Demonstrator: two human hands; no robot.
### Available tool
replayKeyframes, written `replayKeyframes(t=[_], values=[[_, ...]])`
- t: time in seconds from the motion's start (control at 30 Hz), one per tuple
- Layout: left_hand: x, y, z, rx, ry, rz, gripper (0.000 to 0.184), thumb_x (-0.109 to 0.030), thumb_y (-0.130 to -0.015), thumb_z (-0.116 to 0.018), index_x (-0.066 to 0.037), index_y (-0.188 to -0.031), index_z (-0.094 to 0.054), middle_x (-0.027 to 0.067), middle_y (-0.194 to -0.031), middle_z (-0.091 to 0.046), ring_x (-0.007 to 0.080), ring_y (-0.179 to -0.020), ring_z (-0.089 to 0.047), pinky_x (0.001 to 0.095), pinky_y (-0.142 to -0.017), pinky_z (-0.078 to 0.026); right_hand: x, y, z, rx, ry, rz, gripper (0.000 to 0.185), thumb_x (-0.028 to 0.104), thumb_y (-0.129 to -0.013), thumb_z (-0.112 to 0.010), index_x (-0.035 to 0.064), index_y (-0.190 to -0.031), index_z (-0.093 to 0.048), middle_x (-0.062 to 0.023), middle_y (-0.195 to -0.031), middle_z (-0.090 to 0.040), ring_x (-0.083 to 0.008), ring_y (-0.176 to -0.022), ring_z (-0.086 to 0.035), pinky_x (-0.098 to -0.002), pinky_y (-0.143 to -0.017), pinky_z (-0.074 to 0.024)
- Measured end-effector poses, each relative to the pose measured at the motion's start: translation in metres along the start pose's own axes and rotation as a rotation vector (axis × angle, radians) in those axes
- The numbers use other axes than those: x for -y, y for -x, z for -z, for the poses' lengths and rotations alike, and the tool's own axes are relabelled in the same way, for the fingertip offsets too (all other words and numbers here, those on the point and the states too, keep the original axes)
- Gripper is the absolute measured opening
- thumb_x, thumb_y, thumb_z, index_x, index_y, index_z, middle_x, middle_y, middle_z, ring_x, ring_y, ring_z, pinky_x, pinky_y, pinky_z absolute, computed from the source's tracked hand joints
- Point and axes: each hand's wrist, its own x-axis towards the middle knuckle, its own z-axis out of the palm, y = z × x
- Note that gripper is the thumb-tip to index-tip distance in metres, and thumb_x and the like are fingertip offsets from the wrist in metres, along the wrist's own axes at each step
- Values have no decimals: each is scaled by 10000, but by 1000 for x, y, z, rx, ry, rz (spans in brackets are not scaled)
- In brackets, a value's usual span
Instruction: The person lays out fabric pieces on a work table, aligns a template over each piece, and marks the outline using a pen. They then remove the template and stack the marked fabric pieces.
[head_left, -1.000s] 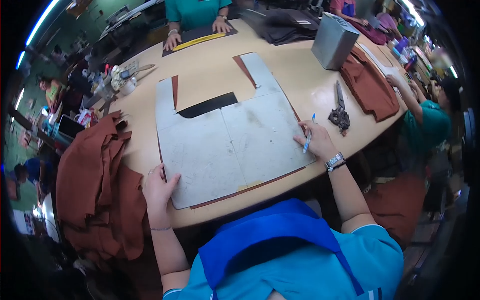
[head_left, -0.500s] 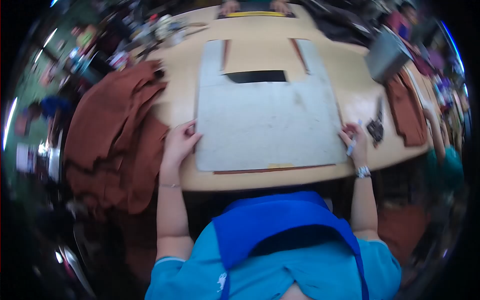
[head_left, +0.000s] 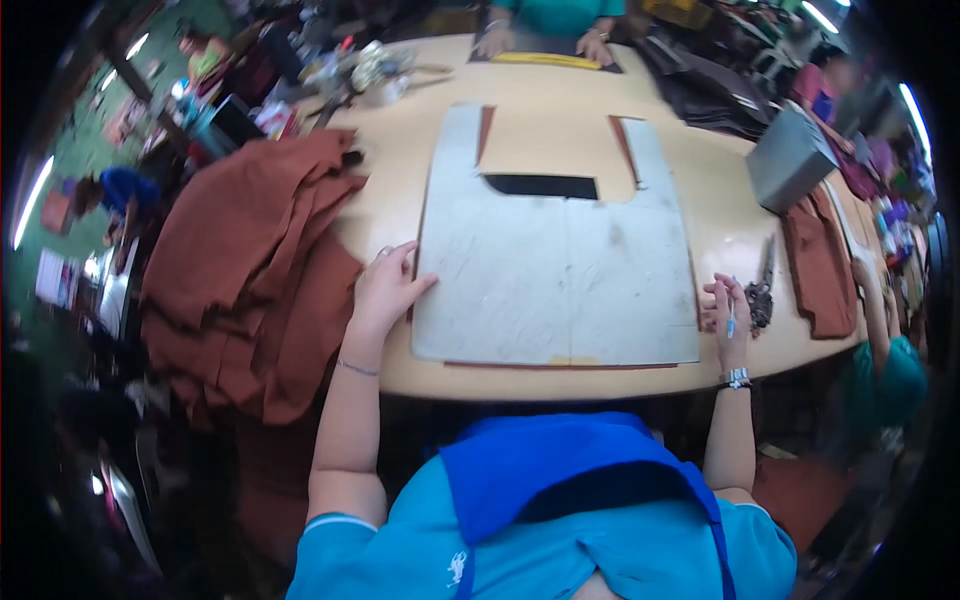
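Observation:
A pale grey U-shaped template lies flat over reddish-brown fabric, whose edges peek out at the sides and bottom. My left hand rests at the template's left edge, thumb on its surface and fingers apart. Just off the right edge, my right hand holds a blue-and-white pen in its curled fingers. Scissors with dark-wrapped handles lie on the table right beside that hand. A black piece shows in the template's upper opening.
Brown fabric is heaped at the left, with more folded at the right by a metal can. Across the table, a person's hands rest on dark material with a yellow ruler. Dark cloth lies back right.
The view has turned, so the template now looks more upright. My right hand has come off the template's right edge, still holding the pen; my left hand stays at the left edge.

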Motion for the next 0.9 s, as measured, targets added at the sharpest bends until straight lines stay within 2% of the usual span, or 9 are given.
replayKeyframes(t=[0.03,0.1,0.2,0.3,0.47,0.5,0.67,0.7,0.9], values=[[-9,-5,0,-21,-3,-39,542,-315,-783,-757,-90,-1257,-619,110,-986,-638,254,-891,-633,368,-787,-515,3,-6,-1,-15,-75,-3,446,402,-1021,-478,30,-1257,-548,-16,-914,-633,-30,-677,-537,-161,-510,-430],[-30,-25,-2,-19,20,-127,519,-338,-802,-737,-93,-1244,-622,137,-1093,-628,287,-1003,-626,392,-869,-508,4,-19,-8,-2,-246,12,477,436,-1024,-450,36,-1253,-568,-8,-884,-614,-26,-669,-522,-156,-515,-424],[-59,-68,-34,44,-24,-377,505,-346,-807,-728,-91,-1231,-627,144,-1179,-604,303,-1109,-589,395,-949,-478,12,-33,-37,87,-397,13,530,494,-1020,-419,45,-1218,-619,9,-826,-580,-31,-665,-507,-153,-532,-417],[-82,-106,-71,34,-16,-530,510,-348,-804,-729,-97,-1237,-628,142,-1241,-579,310,-1169,-549,406,-1004,-444,17,-41,-78,169,-353,70,423,398,-1005,-504,41,-1183,-643,-9,-880,-633,-40,-718,-552,-171,-574,-444],[-114,-130,-68,222,-144,-490,531,-359,-783,-763,-113,-1235,-635,136,-1265,-569,317,-1191,-526,399,-1016,-432,45,-46,-130,256,-298,83,287,176,-930,-642,34,-1179,-639,-48,-969,-694,-57,-780,-621,-188,-638,-489],[-116,-131,-65,246,-171,-484,533,-363,-775,-769,-113,-1228,-641,133,-1258,-574,315,-1194,-524,397,-1014,-434,37,-55,-140,282,-351,78,251,139,-906,-666,38,-1136,-651,-43,-931,-703,-61,-762,-630,-188,-651,-497],[-123,-131,-62,274,-253,-473,524,-384,-746,-790,-139,-1193,-669,111,-1224,-598,295,-1204,-516,416,-1034,-395,35,-78,-189,319,-268,247,122,123,-888,-652,28,-965,-646,-20,-819,-674,-49,-710,-603,-208,-622,-492],[-120,-133,-66,277,-243,-480,521,-391,-745,-789,-161,-1199,-673,76,-1223,-594,281,-1208,-511,489,-1043,-372,37,-80,-198,324,-258,300,104,117,-881,-650,25,-928,-639,-14,-793,-665,-48,-697,-597,-212,-614,-491],[-117,-128,-67,239,-240,-512,508,-392,-756,-775,-154,-1193,-669,79,-1200,-590,281,-1203,-511,517,-1048,-359,44,-80,-218,301,-84,425,105,112,-826,-654,20,-823,-602,-26,-715,-634,-76,-643,-598,-242,-589,-494]])
